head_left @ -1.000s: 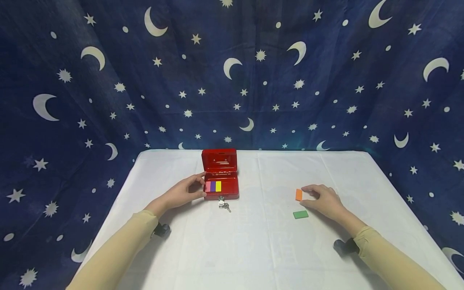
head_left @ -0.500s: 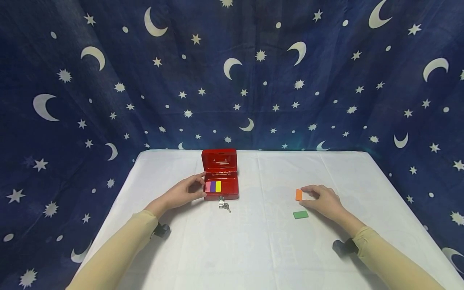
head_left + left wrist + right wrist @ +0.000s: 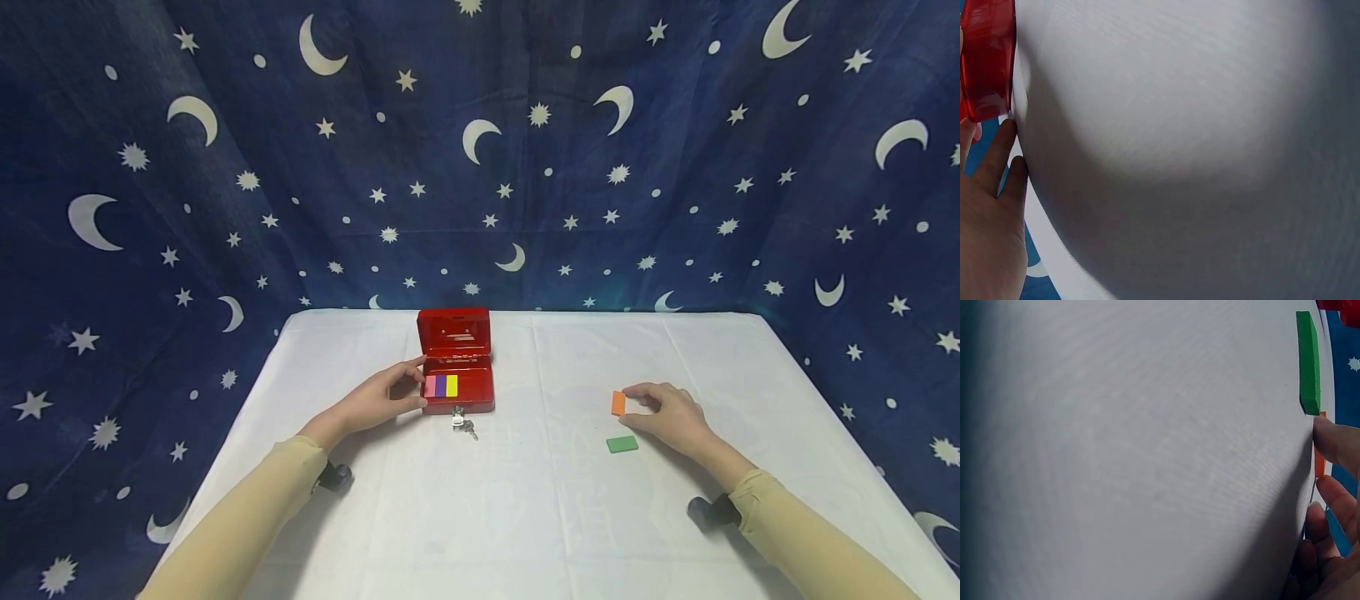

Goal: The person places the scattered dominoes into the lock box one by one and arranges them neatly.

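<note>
Orange block (image 3: 618, 403) sits pinched in the right hand (image 3: 670, 415), while the left hand (image 3: 378, 396), spread, touches the red box (image 3: 480, 407) at nine o'clock.

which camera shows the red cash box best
The head view: it shows the red cash box nearly whole, lid raised. The left wrist view shows only part, cut off by the frame; the right wrist view, just a bit at top right.

The red box (image 3: 480, 409) stands with its lid (image 3: 450, 342) raised, the left hand (image 3: 375, 400) at its left end and three blocks (image 3: 441, 386), pink, purple and yellow, side by side within, while well rightward the right hand (image 3: 671, 417) pinches the orange block (image 3: 618, 404) just beyond the flat green block (image 3: 622, 444).
</note>
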{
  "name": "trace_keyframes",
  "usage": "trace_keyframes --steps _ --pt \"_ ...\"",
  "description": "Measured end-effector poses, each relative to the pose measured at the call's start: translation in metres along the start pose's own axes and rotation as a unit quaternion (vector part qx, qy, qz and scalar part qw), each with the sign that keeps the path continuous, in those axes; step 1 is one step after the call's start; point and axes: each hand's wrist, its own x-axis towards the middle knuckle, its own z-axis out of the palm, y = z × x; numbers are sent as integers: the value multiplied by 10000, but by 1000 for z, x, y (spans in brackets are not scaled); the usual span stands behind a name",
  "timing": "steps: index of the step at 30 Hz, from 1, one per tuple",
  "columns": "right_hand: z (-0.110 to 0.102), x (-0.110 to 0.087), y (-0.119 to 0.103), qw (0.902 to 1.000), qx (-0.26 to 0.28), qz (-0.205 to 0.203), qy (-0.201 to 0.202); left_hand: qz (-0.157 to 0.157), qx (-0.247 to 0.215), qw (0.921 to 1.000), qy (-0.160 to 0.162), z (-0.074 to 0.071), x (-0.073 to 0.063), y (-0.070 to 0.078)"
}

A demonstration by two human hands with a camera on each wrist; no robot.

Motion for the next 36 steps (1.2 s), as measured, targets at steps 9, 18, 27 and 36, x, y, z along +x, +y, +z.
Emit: trace_keyframes --steps 9,18,27,36 --pt "0 0 -1 10000 16 38 -27 34 7 10000 0 0 0 -1" --pt "0 0 -1 10000 -1 -2 21 -9 7 10000 2 0 0 0" --pt "0 -3 -2 10000 25 48 63 30 -5 10000 -26 0 -1 1" --pt "0 -3 -3 10000 16 42 66 96 53 9999 20 1 0 0"
